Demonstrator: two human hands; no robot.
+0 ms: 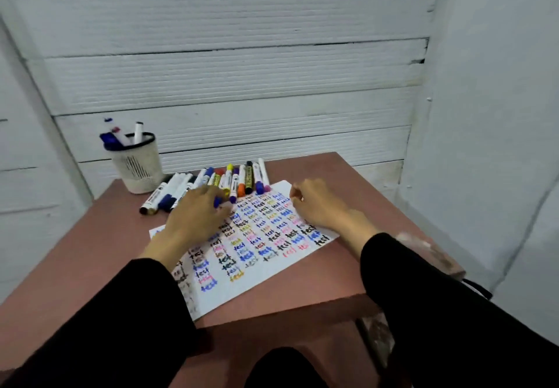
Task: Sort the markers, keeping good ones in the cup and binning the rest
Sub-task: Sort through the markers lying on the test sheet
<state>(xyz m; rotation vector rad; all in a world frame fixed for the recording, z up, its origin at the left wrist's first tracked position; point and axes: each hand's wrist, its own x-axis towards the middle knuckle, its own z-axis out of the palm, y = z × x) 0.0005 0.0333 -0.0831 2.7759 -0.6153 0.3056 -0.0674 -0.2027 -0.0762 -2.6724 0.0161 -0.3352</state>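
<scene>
At the far edge of the test sheet [242, 251] a row of markers [233, 180] lies side by side on the reddish table [317, 169], each with its long axis running near to far, caps toward the person. The row fans slightly, so that the leftmost ones lean further left, toward the mesh cup [137, 163] at the far left corner, where a few markers already stand. The left hand [196, 215] reaches over the middle of the row, and its fingertips appear to close on a blue-capped marker [217, 201] at the near end of the row; the frame is blurred there, so how firm the grip is cannot be told. The right hand [314, 206] rests on the right part of the sheet with fingers loosely curled, holding nothing, near the right end of the row. The left hand is therefore nearer both to the marker in question and to the cup, which lies far and left of it. No bin shows in the view, so where a rejected marker would go cannot be told
</scene>
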